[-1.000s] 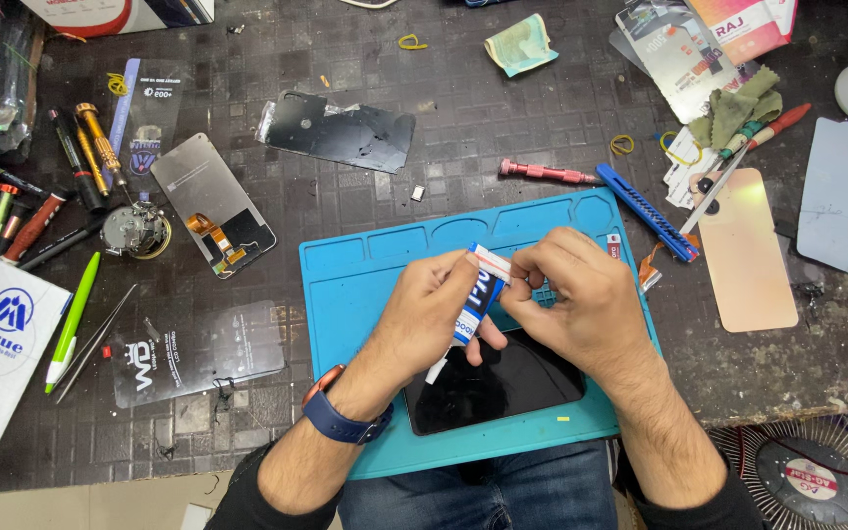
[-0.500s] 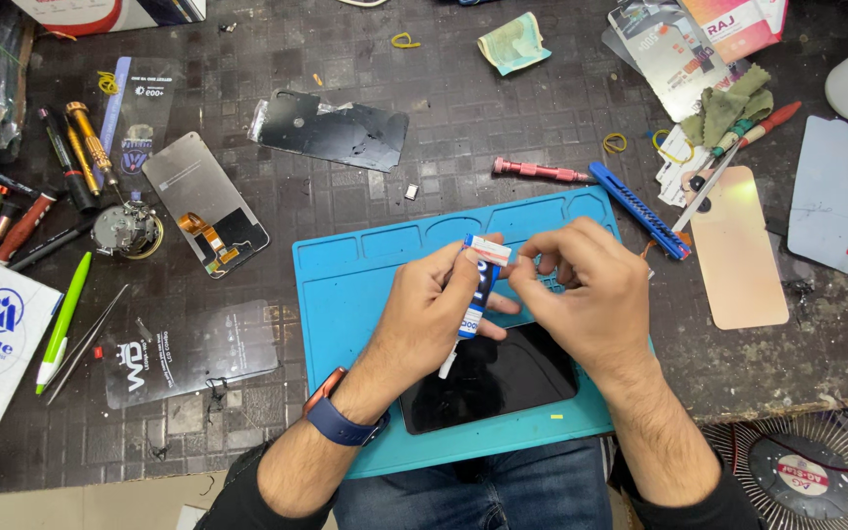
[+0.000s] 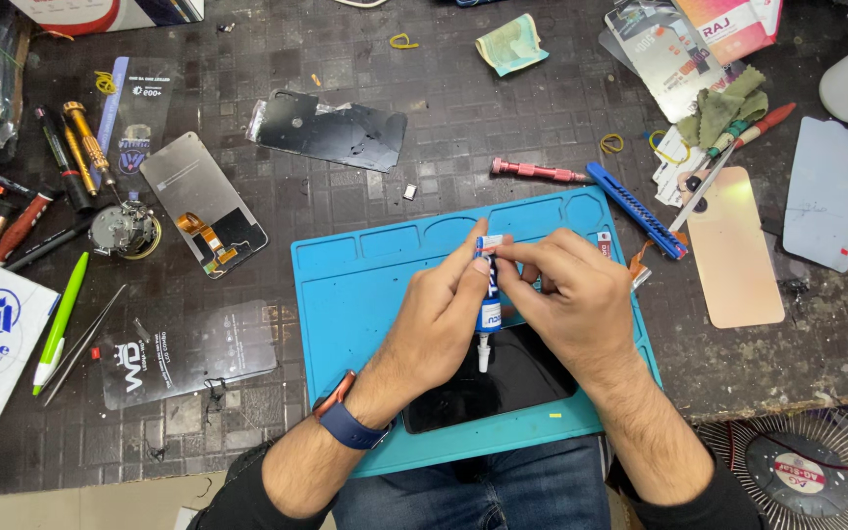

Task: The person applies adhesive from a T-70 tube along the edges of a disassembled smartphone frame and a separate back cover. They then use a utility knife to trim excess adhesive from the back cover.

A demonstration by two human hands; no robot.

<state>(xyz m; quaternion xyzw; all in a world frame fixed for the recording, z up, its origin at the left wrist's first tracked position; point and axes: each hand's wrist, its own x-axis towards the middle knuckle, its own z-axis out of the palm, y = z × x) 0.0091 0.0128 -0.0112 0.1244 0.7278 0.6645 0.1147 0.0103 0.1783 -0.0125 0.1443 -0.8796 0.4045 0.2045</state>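
Both hands, left hand (image 3: 439, 319) and right hand (image 3: 571, 304), grip a glue tube (image 3: 489, 309) above the dark phone (image 3: 488, 388).

One head-worn camera looks steeply down, close over the workbench (image 3: 365, 196).

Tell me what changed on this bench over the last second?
Very little. The small blue and white tube turned from a slant to nearly upright, nozzle down over the dark phone. The left hand and right hand kept their grip on it above the blue mat. The tools and parts around the mat stayed put.
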